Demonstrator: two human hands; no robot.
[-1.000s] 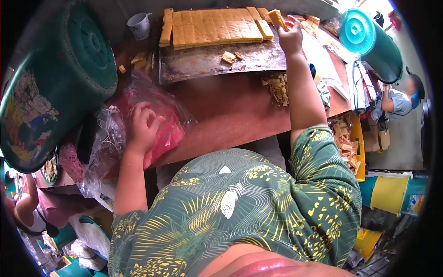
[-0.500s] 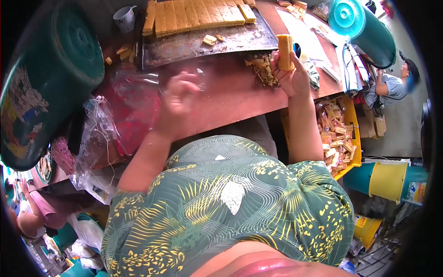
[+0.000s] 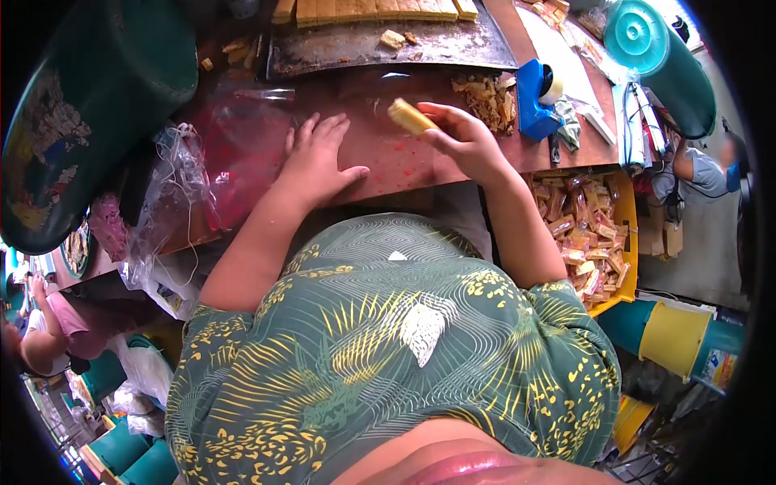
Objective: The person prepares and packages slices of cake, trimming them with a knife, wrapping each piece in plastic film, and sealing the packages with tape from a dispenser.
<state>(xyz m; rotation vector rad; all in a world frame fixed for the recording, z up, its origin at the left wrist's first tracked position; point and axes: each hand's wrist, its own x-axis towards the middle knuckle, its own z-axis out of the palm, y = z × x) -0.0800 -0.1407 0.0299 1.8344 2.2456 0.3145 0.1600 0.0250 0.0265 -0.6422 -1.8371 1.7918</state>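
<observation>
My right hand (image 3: 471, 144) pinches a small yellow cake slice (image 3: 411, 117) between thumb and fingers, tilted above the brown table (image 3: 380, 174). To its left, my left hand (image 3: 317, 160) lies palm down on the tabletop, fingers spread and holding nothing. Clear plastic wrapping (image 3: 250, 133) over a red surface is just left of that hand. Beyond both hands stands a dark metal tray (image 3: 453, 44) with a row of cake slices (image 3: 376, 10) and a few broken bits. A heap of cake crumbs (image 3: 489, 105) sits right of the tray's near edge.
Beside the crumbs is a blue tape dispenser (image 3: 533, 101). A yellow crate (image 3: 627, 212) full of wrapped cake pieces stands below the table's right edge. Large green bins (image 3: 121, 89) flank the table. Other people appear at far left and far right.
My right hand has moved left with the cake slice, which went from upright to tilted. My left hand, blurred before, now rests on the table. The blue dispenser shows fully, and the view has shifted.
</observation>
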